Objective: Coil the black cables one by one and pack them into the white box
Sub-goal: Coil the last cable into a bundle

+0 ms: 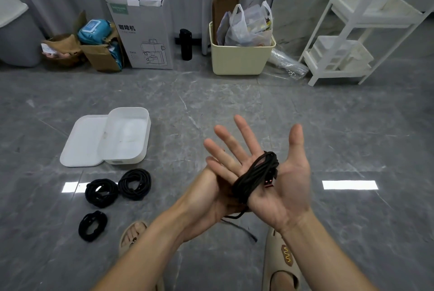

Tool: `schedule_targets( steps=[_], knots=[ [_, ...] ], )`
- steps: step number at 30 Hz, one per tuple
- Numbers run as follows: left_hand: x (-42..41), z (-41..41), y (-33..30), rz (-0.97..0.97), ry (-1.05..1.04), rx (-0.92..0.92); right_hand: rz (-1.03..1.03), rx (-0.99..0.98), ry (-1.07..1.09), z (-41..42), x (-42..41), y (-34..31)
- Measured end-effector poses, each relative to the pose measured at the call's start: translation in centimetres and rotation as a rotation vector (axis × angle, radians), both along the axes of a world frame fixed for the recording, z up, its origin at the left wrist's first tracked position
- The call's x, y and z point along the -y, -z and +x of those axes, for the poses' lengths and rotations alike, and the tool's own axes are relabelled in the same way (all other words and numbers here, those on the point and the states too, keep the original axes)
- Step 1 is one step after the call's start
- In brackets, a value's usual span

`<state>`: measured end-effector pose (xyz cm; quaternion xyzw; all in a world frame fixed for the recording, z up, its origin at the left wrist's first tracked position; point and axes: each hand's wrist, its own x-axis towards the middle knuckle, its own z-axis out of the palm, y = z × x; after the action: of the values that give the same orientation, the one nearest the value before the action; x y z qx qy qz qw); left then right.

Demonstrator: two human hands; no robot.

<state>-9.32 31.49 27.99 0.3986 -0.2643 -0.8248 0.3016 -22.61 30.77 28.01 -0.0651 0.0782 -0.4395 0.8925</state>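
The right hand point(279, 180), palm up with fingers spread, has a black cable point(254, 174) wound round its palm; the left hand point(211, 199), partly hidden behind, grips the loops.

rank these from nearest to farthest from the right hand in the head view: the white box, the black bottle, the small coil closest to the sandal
From the right hand, which has a cable wound around it:
1. White box, on the floor to the left, lid beside it.
2. Small coil, lower left; close to the box in distance, so the order of these two is hard to call.
3. Black bottle, far back by the curtain.
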Motion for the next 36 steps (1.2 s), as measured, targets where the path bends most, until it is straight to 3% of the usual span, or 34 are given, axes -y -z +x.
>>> schedule_targets(
  steps=[6, 12, 18, 23, 26, 30, 36],
  knots=[
    [0.8, 1.0, 0.1, 0.051, 0.175, 0.151, 0.048, -0.266, 0.217, -0.5, 0.7, -0.8],
    [1.1, 2.2, -0.3, 0.032, 0.247, 0.234, -0.053, -0.603, 0.315, -1.1, 1.2, -1.0],
    [1.2, 2.7, -1.5, -0.037, 0.284, 0.353, -0.183, -1.011, 0.126, -1.5, 1.7, 0.4],
    [1.5, 3.4, -2.9, -0.372, 0.329, 0.473, -0.213, -1.125, -0.175, -1.3, 1.5, 0.4],
    [1.6, 4.1, -3.4, -0.469, 0.303, 0.45, -0.258, -1.069, -0.434, -1.3, 0.8, 0.4],
    [1.6, 4.2, -3.4, -0.508, 0.193, 0.433, -0.273, -0.822, -0.707, -0.6, 0.0, 0.1],
    [1.4, 3.7, -2.8, -0.536, 0.12, 0.403, -0.289, -0.508, -0.808, 0.5, -0.7, -0.1]
  ],
)
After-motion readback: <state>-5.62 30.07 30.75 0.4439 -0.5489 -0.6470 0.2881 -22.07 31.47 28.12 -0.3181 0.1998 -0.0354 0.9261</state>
